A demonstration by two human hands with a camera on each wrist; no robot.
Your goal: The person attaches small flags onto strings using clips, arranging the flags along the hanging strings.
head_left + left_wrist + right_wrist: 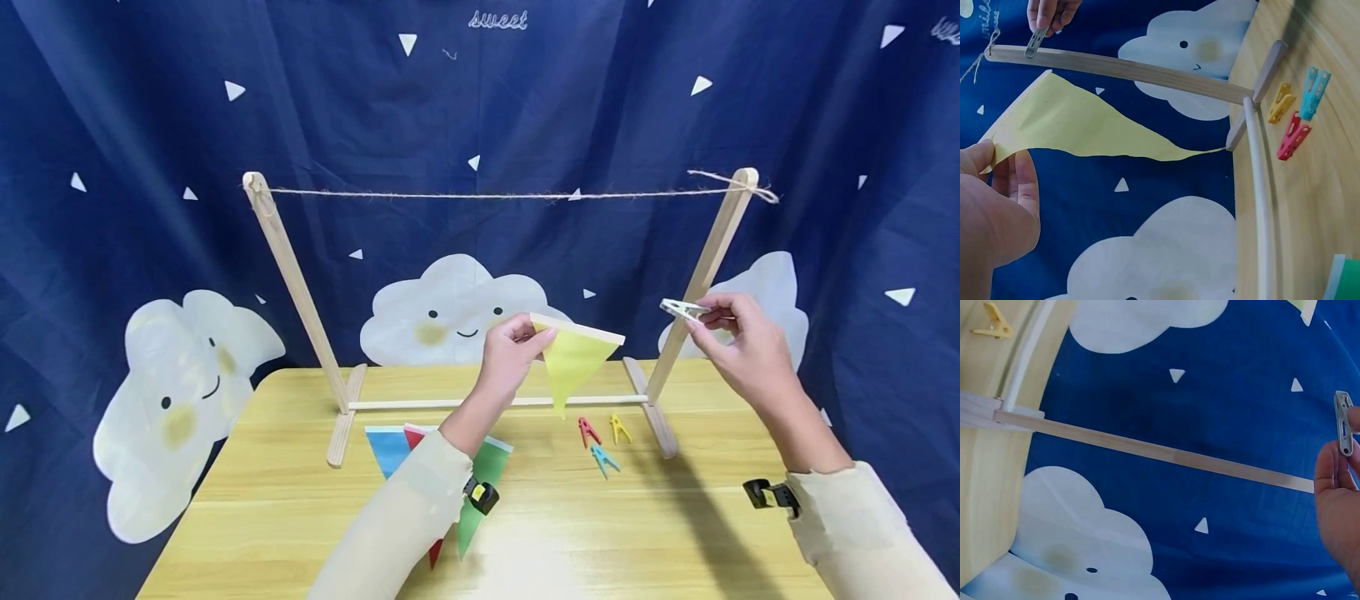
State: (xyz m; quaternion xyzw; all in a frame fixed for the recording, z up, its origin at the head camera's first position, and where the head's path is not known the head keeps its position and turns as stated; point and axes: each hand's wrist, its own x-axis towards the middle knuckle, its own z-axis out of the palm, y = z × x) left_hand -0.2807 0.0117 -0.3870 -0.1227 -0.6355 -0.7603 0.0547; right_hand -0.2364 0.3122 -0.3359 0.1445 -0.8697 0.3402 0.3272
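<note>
My left hand (512, 354) pinches a yellow triangular pennant (577, 358) by the left end of its white top strip, thumb in front. The pennant hangs point down in front of the stand, below the string (480, 197). Near the right post, my right hand (753, 346) holds a pale clothespin (682, 309) between thumb and fingers, its free end pointing left. In the right wrist view the clothespin (1344, 425) stands out at the fingertips. On the table lie a red clothespin (588, 432), a yellow clothespin (620, 429) and a blue clothespin (604, 461).
A wooden stand has a left post (296, 287), a right post (705, 275) and a white bottom bar (427, 404). Blue (388, 446), red (414, 434) and green pennants (491, 462) lie on the table (262, 500), partly under my left arm. Behind hangs a dark blue curtain (525, 108).
</note>
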